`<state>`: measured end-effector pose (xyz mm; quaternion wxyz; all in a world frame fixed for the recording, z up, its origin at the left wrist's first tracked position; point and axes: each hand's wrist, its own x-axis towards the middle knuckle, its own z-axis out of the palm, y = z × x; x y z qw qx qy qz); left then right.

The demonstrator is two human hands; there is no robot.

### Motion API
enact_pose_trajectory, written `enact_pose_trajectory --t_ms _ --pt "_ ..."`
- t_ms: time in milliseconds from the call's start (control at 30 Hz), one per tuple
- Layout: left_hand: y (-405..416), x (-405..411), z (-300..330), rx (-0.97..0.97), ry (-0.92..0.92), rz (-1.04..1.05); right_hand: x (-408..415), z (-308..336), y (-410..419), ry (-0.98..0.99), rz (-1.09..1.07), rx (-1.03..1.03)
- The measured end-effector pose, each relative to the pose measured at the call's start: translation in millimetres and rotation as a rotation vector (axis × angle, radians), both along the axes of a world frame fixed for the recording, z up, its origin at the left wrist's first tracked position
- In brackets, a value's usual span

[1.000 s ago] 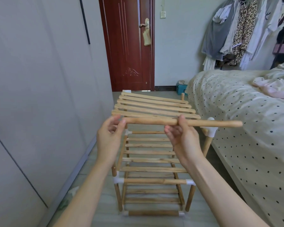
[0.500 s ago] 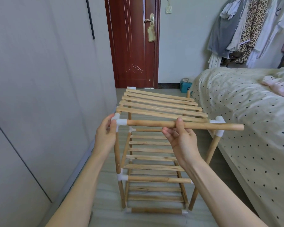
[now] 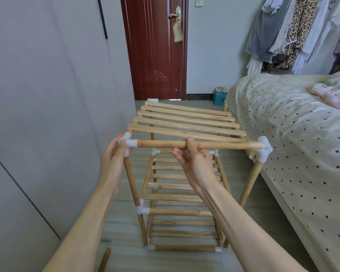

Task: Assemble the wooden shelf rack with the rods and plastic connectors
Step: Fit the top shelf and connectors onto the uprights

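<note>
A tall wooden shelf rack (image 3: 185, 185) stands on the floor in front of me, with slatted tiers and white plastic connectors at its joints. My right hand (image 3: 194, 163) pinches a round wooden rod (image 3: 220, 145) that lies level across the near top edge. The rod's left end sits in the white connector (image 3: 128, 143) on the near left post, and my left hand (image 3: 112, 161) grips that connector. The rod's right end reaches the white connector (image 3: 264, 151) on the near right post. The top slat panel (image 3: 186, 122) lies just behind the rod.
A grey wardrobe wall (image 3: 47, 114) runs close along the left, and a dotted bed (image 3: 292, 134) stands close on the right. A red door (image 3: 155, 48) is straight ahead. A loose wooden rod (image 3: 104, 260) lies on the floor at the lower left.
The rod has shifted left: its left end went into the near left connector, and its right end, which stuck out past the right post, now meets the right connector.
</note>
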<state>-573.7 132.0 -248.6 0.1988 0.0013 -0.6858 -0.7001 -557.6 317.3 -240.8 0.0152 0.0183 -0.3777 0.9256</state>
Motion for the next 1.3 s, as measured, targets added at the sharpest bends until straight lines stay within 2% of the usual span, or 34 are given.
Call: enact_pose_trajectory --t_ms 133,233,333,400,500,633,667,700,733,800,900,1100,1300 --pt "9.9 -3.6 -1.1 -0.203 -0.020 0.163 1.2 1.8 -1.5 -0.020 0.043 0.061" --pt "26.7 0.4 0.2 -0.378 -0.050 0.326 5.2 6.4 7.7 -0.086 0.108 0.181" --pt "42.7 9.9 8.2 -0.644 0.102 0.479 14.8 9.6 25.9 -0.189 0.160 0.407" --pt "61.7 17.2 15.4 -0.802 0.235 0.471 24.2 11.8 42.7 -0.184 0.118 0.613" --pt "101.8 29.2 19.7 -1.022 0.354 0.284 38.5 17.3 75.5 -0.110 -0.114 0.762" --pt "152.8 33.8 17.9 -1.312 0.411 -0.053 42.0 20.7 128.0 -0.078 -0.830 0.819" --pt "164.9 30.9 17.4 -1.379 0.406 -0.103 38.5 19.5 138.8 -0.092 -0.962 0.833" --pt "176.6 27.2 17.4 -1.428 0.398 -0.137 34.3 18.0 146.7 -0.114 -1.004 0.848" --pt "187.9 23.6 18.4 -1.465 0.386 -0.159 28.8 15.0 152.2 -0.144 -0.955 0.871" --pt "205.1 16.6 21.7 -1.507 0.386 -0.170 17.1 3.1 158.6 -0.176 -0.716 0.907" --pt "215.3 6.2 24.1 -1.509 0.402 -0.160 8.0 -6.1 164.1 -0.111 -0.493 0.894" --pt "203.9 0.7 21.7 -1.555 0.507 -0.165 3.8 -11.0 171.9 0.008 -0.477 0.847" --pt "202.7 4.1 30.4 -1.500 0.404 -0.215 -0.6 -15.2 171.3 0.000 -0.471 0.818"
